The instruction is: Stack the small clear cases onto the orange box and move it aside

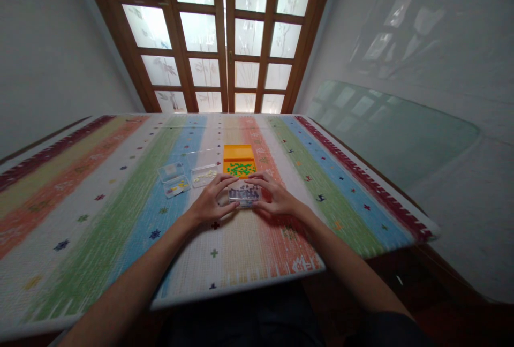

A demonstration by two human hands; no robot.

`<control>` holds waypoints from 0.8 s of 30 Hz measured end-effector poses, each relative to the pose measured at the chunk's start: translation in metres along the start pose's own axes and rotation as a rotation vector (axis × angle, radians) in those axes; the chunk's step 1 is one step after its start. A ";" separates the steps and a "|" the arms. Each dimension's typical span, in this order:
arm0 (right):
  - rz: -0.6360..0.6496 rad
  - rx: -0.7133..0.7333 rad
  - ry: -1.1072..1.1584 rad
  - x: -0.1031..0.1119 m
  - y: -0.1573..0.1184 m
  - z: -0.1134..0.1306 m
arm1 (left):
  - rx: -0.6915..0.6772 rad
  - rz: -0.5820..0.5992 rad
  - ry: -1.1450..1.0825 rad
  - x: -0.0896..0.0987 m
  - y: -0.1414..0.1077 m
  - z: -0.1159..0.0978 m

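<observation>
A small clear plastic box (244, 195) with many dark pieces inside lies between my two hands. My left hand (213, 197) grips its left side, thumb at the near edge and fingers at the far edge. On the right side, my right hand (273, 195) holds it the same way. Just beyond stands an open orange box (238, 151), its near half strewn with small green pieces (241, 169). To the left is an open clear box (204, 175) holding pale yellowish pieces. Farther left sits another open clear case (173, 181) with a few yellow and reddish bits.
A striped, patterned cloth (132, 213) covers the table, whose near edge runs just in front of my body. Wooden doors (228, 42) with frosted panes stand beyond the far edge. A glass panel (385, 122) is by the right wall.
</observation>
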State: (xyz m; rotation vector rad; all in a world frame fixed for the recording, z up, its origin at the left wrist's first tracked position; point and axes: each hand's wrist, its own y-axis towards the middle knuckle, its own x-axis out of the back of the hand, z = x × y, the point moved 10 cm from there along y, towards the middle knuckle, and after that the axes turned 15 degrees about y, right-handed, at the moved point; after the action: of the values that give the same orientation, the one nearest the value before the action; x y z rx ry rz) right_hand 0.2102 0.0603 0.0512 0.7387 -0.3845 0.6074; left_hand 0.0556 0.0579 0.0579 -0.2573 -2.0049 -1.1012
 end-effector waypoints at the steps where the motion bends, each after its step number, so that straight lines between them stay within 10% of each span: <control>1: 0.008 -0.006 0.005 -0.001 0.000 -0.001 | 0.009 0.018 0.000 -0.002 0.000 0.001; 15: 0.022 -0.021 0.055 -0.007 -0.001 -0.015 | 0.030 0.083 0.038 0.001 -0.002 0.019; 24: 0.012 -0.078 0.046 -0.005 -0.002 -0.018 | 0.344 0.069 0.626 0.021 -0.008 0.073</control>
State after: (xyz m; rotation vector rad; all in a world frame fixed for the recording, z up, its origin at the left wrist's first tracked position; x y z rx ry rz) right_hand 0.2099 0.0698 0.0353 0.6472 -0.3688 0.6165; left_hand -0.0028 0.1064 0.0474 0.1814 -1.5633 -0.6633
